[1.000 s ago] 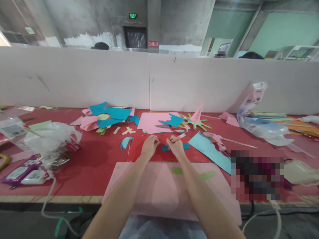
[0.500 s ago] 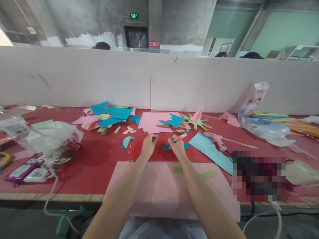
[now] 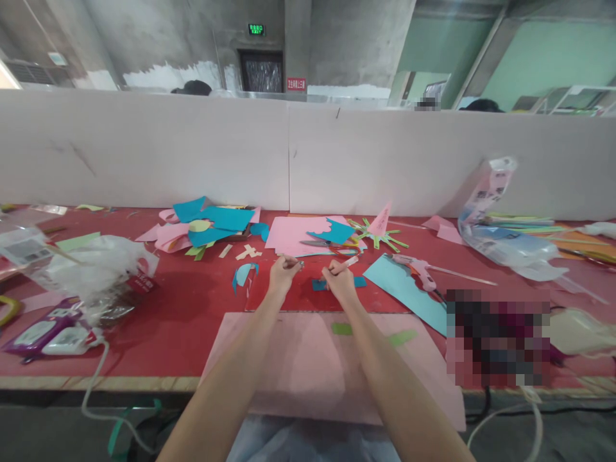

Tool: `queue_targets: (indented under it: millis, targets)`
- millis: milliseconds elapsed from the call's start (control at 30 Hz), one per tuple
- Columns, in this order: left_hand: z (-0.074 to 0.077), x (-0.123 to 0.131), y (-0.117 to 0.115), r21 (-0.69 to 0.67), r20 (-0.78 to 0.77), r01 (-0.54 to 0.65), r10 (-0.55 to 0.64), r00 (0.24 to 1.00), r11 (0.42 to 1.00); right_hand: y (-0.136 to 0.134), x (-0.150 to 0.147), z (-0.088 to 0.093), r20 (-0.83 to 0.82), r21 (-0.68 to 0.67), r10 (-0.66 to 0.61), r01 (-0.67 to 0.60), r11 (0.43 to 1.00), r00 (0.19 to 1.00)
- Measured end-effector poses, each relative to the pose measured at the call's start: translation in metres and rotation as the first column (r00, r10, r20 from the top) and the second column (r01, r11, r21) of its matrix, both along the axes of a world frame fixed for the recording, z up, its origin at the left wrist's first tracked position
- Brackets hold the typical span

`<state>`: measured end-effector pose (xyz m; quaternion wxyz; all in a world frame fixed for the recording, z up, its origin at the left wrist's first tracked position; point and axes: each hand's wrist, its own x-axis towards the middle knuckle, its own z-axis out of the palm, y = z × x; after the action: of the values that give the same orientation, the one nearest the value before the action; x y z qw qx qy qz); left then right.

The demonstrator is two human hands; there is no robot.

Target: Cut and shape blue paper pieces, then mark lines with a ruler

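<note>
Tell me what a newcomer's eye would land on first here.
Probably the two bare hands mid-table: the right hand holds a pen at a blue strip on a red board, with the left hand beside it. Next, the pink cone beyond the right hand, green strips spreading around its base. Then, to the right, the pink glue gun by a pale blue sheet.

A red table [image 3: 178,333] has a pale near edge. At its middle, 1 large pink sheet [image 3: 298,378] overhangs that edge; 1 red board [image 3: 308,301] lies just beyond. Along the far edge lie a heap of paper scraps [image 3: 231,219] and some pink sheets [image 3: 289,234]. Leftward, 1 purple packet [image 3: 43,327] lies close to the near edge.
</note>
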<state>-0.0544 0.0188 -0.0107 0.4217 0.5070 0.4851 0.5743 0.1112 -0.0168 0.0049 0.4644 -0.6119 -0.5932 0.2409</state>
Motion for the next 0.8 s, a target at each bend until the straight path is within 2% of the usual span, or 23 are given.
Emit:
queue_targets:
  millis: [200, 467, 633, 800]
  targets:
    - [0.003, -0.004, 0.000, 0.030, -0.099, -0.063, 0.066, 0.993, 0.998, 0.001, 0.000, 0.000, -0.005, 0.022, -0.016, 0.016, 1.000, 1.000]
    - [0.011, -0.004, -0.005, 0.071, -0.144, -0.115, 0.124, 0.982, 0.991, 0.001, 0.000, -0.001, -0.010, 0.014, -0.017, 0.017, 1.000, 1.000]
    - [0.019, -0.004, -0.014, 0.113, -0.288, -0.247, 0.269, 0.919, 0.962, 0.003, 0.001, -0.004, 0.019, 0.036, -0.030, 0.029, 0.999, 0.999]
    - [0.019, -0.006, -0.016, 0.116, -0.351, -0.301, 0.322, 0.879, 0.947, 0.003, 0.001, -0.003, 0.123, 0.054, -0.072, 0.065, 0.996, 0.990]
